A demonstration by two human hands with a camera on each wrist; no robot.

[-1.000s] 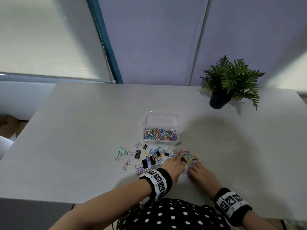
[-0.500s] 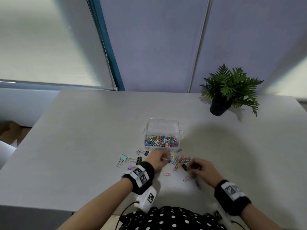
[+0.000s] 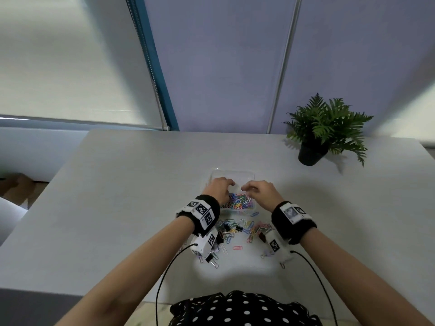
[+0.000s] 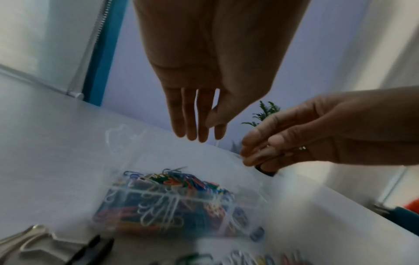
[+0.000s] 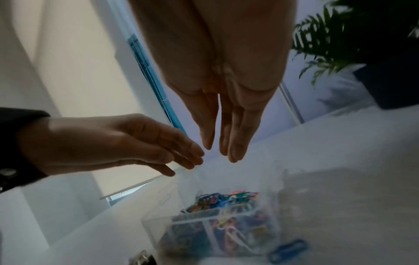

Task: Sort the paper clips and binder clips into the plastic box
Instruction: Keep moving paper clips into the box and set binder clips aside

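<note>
A clear plastic box point(image 3: 231, 175) stands mid-table, its near compartment heaped with coloured paper clips point(image 3: 240, 201). Both hands hover over it. My left hand point(image 3: 222, 185) has straight fingers and holds nothing in the left wrist view point(image 4: 197, 132). My right hand point(image 3: 253, 189) points its fingers down, thumb slightly apart, with nothing visible between them point(image 5: 218, 152). Loose paper clips point(image 3: 244, 228) lie scattered just in front of the box, under my wrists. Binder clips point(image 3: 211, 257) lie nearer me on the left. The box point(image 4: 181, 197) point(image 5: 204, 220) looks blurred from the wrists.
A potted plant point(image 3: 310, 154) stands at the far right of the grey table point(image 3: 117, 208). A blue paper clip point(image 3: 254, 214) lies by the box's near right corner. A red clip point(image 3: 237, 247) lies alone nearer me. Cables hang from both wrist cameras.
Both hands have left the loose pile and moved forward to above the box. Their fingers, curled a moment ago, are now straight.
</note>
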